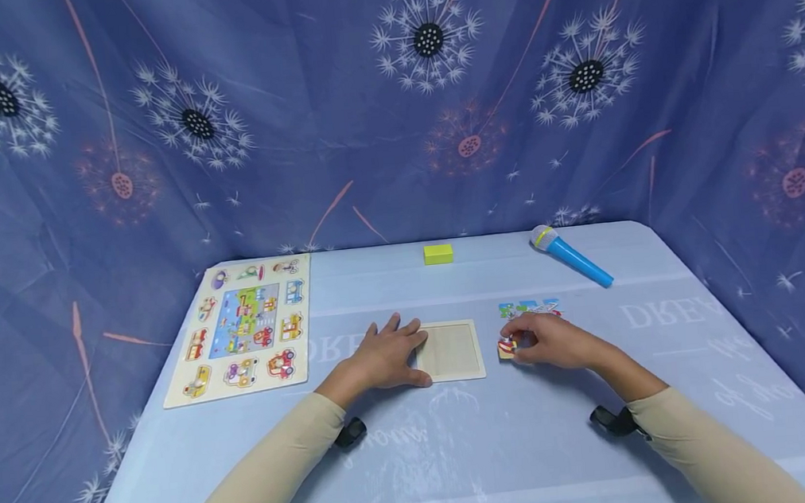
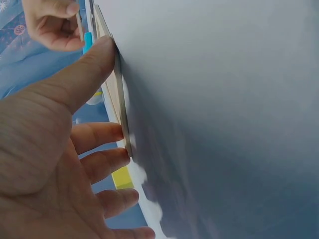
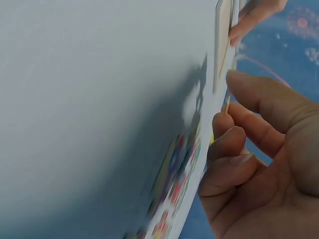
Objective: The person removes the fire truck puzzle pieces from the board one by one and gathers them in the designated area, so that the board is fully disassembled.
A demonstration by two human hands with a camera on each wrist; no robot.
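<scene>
A shallow wooden puzzle tray [image 1: 453, 351] lies on the table in front of the person, its visible inside bare. My left hand [image 1: 387, 355] rests at its left side with fingers spread; in the left wrist view the thumb and fingertips touch the tray's edge [image 2: 121, 99]. To the right of the tray, my right hand [image 1: 552, 342] pinches a small flat puzzle piece [image 1: 507, 347] with a coloured picture, held edge-on above the table in the right wrist view. More colourful puzzle pieces [image 1: 528, 306] lie just beyond that hand, which partly hides them.
At the left lies a wooden peg puzzle board [image 1: 310, 307] with vehicle pictures. A yellow block [image 1: 438, 255] sits near the back edge. A blue toy microphone [image 1: 576, 259] lies at the back right. A patterned blue curtain [image 1: 333, 114] surrounds the table.
</scene>
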